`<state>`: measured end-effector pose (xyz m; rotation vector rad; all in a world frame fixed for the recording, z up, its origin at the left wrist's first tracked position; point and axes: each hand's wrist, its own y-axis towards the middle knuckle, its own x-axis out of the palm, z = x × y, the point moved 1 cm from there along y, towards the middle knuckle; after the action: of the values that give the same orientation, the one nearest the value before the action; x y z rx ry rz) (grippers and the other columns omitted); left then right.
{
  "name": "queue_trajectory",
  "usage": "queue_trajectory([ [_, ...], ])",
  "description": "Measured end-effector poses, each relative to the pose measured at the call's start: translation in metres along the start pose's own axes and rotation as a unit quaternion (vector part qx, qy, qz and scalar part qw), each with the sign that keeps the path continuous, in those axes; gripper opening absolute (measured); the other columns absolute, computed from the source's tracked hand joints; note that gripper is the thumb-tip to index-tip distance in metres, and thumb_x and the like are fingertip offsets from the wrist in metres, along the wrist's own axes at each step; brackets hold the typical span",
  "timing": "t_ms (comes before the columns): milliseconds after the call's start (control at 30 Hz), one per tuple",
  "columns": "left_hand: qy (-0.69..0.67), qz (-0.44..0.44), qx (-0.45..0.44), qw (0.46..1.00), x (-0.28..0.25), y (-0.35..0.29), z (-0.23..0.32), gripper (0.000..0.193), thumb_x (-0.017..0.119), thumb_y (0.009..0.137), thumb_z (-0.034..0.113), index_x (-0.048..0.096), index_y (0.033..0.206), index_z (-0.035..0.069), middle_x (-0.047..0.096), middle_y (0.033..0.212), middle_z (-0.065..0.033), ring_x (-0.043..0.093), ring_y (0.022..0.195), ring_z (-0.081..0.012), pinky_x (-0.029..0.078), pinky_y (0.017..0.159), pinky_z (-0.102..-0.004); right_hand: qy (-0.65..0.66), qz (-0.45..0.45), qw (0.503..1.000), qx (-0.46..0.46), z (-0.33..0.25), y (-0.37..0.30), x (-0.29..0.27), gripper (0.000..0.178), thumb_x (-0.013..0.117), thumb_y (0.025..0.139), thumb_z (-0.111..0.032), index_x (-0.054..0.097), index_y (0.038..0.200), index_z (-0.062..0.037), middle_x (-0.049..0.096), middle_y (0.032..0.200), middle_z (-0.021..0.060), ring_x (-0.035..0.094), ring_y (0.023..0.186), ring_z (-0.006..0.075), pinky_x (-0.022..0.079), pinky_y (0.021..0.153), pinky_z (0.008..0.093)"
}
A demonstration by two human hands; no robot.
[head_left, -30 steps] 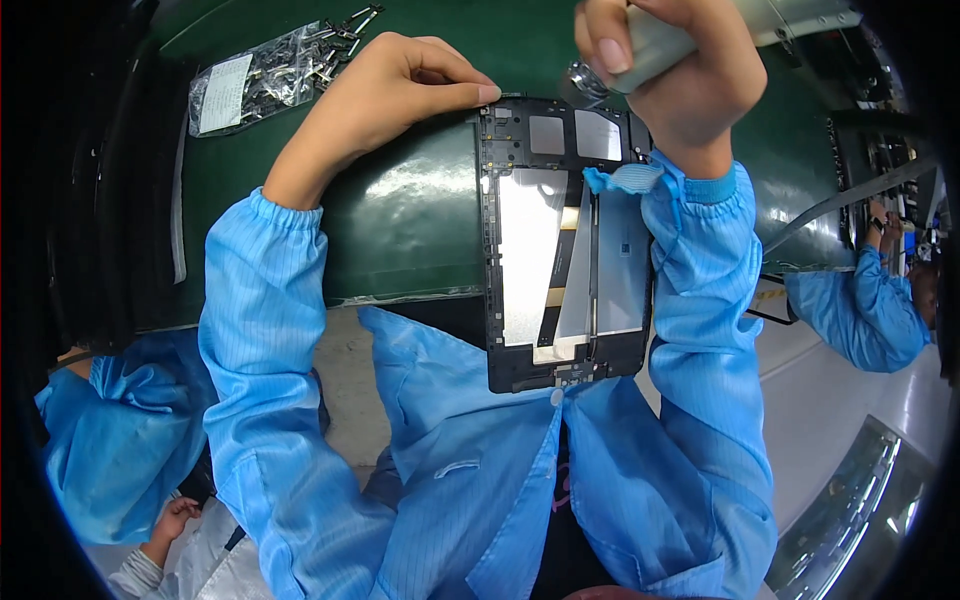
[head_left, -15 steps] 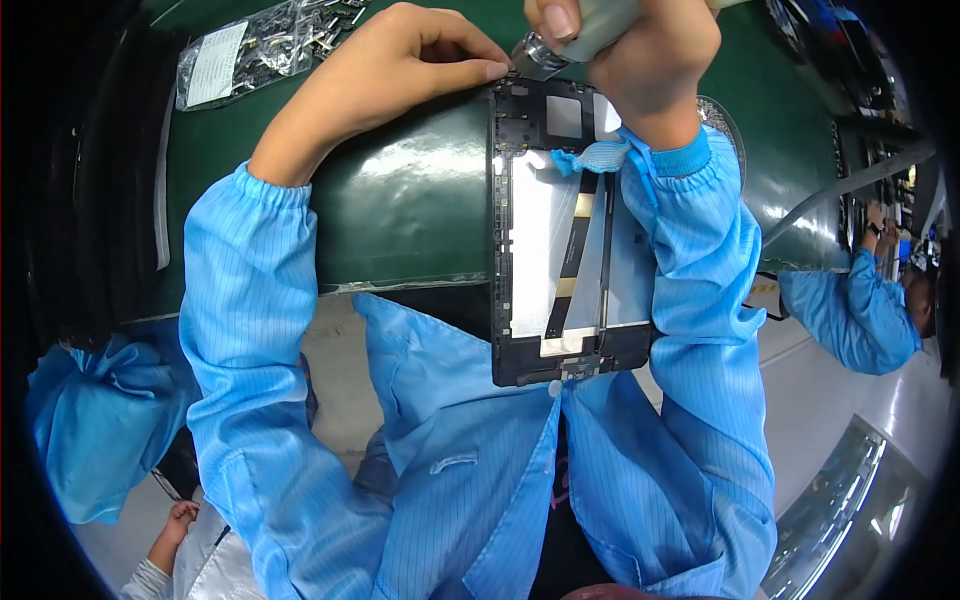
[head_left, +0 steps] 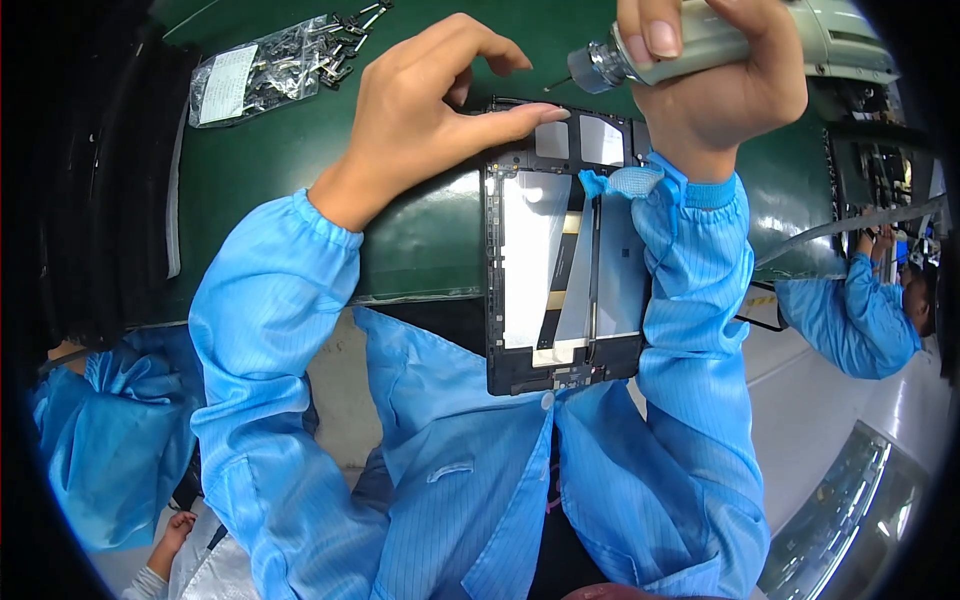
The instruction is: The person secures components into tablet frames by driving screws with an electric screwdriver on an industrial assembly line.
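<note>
Green and glossy, the table (head_left: 425, 235) spreads before us, its near edge running left to right just ahead of our blue smock (head_left: 430, 400). Straight in front of us is an opened flat device (head_left: 566, 250) with a black frame, its long sides pointing away and its near end reaching past the table's edge toward the smock. Bright silvery panel (head_left: 530, 270) shows along its left half. Our left grip (head_left: 410, 125) is at the far left corner, thumb and forefinger spread apart with nothing visible between them; the thumb passes over that corner, and we cannot tell whether it touches. Our right grip (head_left: 720, 105) is closed around a powered screwdriver (head_left: 712, 42), whose thin bit points left, beyond the device's far edge. Our right sleeve (head_left: 700, 290) covers part of the device's right edge. Between our left sleeve (head_left: 270, 270) and the device, green tabletop leaves room to move. Far left, a clear bag (head_left: 270, 75) of small parts lies well apart.
</note>
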<state>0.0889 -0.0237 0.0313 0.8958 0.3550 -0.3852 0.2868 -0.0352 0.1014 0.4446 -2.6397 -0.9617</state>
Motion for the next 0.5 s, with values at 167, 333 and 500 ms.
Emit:
queue_trajectory([
  [167, 0.008, 0.016, 0.051, 0.999, 0.002, -0.012, -0.009, 0.029, 0.087, 0.071, 0.013, 0.068, 0.091, 0.003, 0.067, 0.088, -0.0037, 0.053, 0.06, -0.0099, 0.04, 0.05, -0.0223, 0.007, -0.006, 1.0, 0.018, 0.008, -0.001, 0.01, 0.024, 0.041, 0.089, -0.025, 0.055, 0.085, -0.0049, 0.048, 0.061, 0.0098, 0.048, 0.053, 0.0199, 0.04, 0.053, 0.0302],
  [333, -0.005, 0.013, 0.058, 0.998, 0.008, -0.005, -0.006, 0.021, 0.085, 0.073, 0.012, 0.07, 0.086, 0.004, 0.067, 0.083, -0.0026, 0.053, 0.059, -0.0105, 0.039, 0.05, -0.0236, -0.013, -0.028, 0.999, 0.017, -0.001, 0.0, 0.005, 0.027, 0.038, 0.091, -0.026, 0.055, 0.088, -0.005, 0.05, 0.063, 0.0104, 0.049, 0.054, 0.0208, 0.041, 0.054, 0.0312],
  [500, 0.028, 0.013, 0.086, 0.996, 0.002, -0.007, -0.004, 0.016, 0.082, 0.074, 0.01, 0.072, 0.086, 0.006, 0.068, 0.082, -0.0015, 0.052, 0.06, -0.0128, 0.039, 0.054, -0.0266, -0.038, 0.236, 0.97, 0.037, -0.009, -0.002, 0.052, 0.035, 0.048, 0.079, -0.009, 0.053, 0.106, 0.0123, 0.06, 0.09, 0.0255, 0.048, 0.042, 0.0189, 0.044, 0.041, 0.0303],
])
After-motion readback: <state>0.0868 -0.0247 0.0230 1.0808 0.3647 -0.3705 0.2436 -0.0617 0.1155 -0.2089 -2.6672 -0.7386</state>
